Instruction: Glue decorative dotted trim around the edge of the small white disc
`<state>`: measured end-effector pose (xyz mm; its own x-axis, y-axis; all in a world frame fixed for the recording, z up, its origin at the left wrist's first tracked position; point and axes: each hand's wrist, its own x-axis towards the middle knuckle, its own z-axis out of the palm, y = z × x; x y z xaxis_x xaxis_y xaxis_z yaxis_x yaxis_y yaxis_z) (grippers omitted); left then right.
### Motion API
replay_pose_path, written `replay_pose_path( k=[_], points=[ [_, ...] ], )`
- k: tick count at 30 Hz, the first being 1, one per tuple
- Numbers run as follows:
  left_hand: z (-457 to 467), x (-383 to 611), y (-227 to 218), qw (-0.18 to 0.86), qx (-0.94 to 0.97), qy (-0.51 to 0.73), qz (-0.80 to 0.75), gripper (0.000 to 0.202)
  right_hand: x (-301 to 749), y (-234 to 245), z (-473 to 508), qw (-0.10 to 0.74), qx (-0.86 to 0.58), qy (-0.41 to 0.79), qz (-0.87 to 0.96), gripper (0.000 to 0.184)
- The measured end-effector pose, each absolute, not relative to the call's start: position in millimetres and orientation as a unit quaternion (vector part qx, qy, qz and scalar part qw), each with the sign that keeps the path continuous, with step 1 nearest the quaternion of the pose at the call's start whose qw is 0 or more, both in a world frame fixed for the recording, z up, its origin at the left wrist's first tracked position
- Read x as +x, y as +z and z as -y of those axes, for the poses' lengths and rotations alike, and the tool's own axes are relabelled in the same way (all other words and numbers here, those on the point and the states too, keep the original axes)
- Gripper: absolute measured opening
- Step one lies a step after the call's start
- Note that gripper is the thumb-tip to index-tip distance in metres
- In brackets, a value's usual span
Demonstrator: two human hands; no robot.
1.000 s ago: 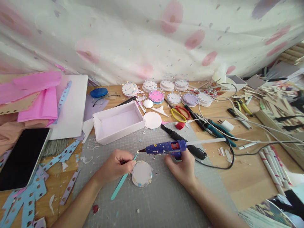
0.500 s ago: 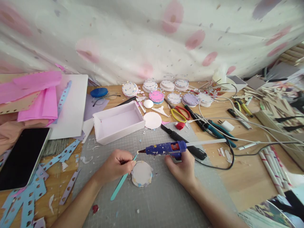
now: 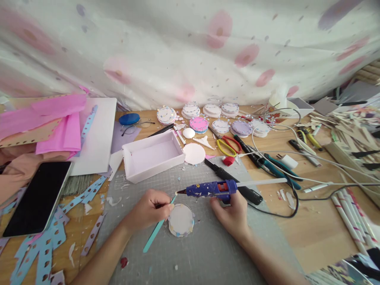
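Observation:
My left hand (image 3: 148, 209) pinches a teal stick (image 3: 156, 230) whose upper tip meets the nozzle of a blue glue gun (image 3: 209, 189). My right hand (image 3: 231, 213) grips the gun's handle, with a clear glue rod sticking out behind it to the right. Just below the stick's tip lies a round white disc (image 3: 181, 219) with coloured dots on its rim, flat on the grey cutting mat (image 3: 192, 253).
A white shallow box (image 3: 152, 155) stands behind the mat. Stacks of decorated discs (image 3: 198, 123), red-and-yellow scissors (image 3: 227, 145), pliers (image 3: 273, 166) and cables crowd the back right. A dark tablet (image 3: 38, 196), pink paper (image 3: 56, 122) and blue punched strips (image 3: 44, 245) lie left.
The camera view has shifted slightly, so everything sits a little right and lower. Both hands, the stick and the glue gun keep the same pose against each other.

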<state>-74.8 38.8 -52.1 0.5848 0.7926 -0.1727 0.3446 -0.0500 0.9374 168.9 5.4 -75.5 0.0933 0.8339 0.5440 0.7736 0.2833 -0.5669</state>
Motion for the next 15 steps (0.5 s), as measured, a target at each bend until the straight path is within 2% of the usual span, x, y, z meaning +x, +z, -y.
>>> replay_pose_path(
  k=[11,15],
  points=[
    [-39.1,-74.3,-51.3,0.548,0.698,0.204,-0.413,0.034,172.1,-77.9,-6.5,0.422,-0.604,0.035,0.675,0.006],
    [-39.0,-75.1,-52.1,0.546,0.699,0.203,-0.416,0.034,170.9,-76.4,-6.2,0.442,-0.605,0.027,0.662,0.006]
  ],
)
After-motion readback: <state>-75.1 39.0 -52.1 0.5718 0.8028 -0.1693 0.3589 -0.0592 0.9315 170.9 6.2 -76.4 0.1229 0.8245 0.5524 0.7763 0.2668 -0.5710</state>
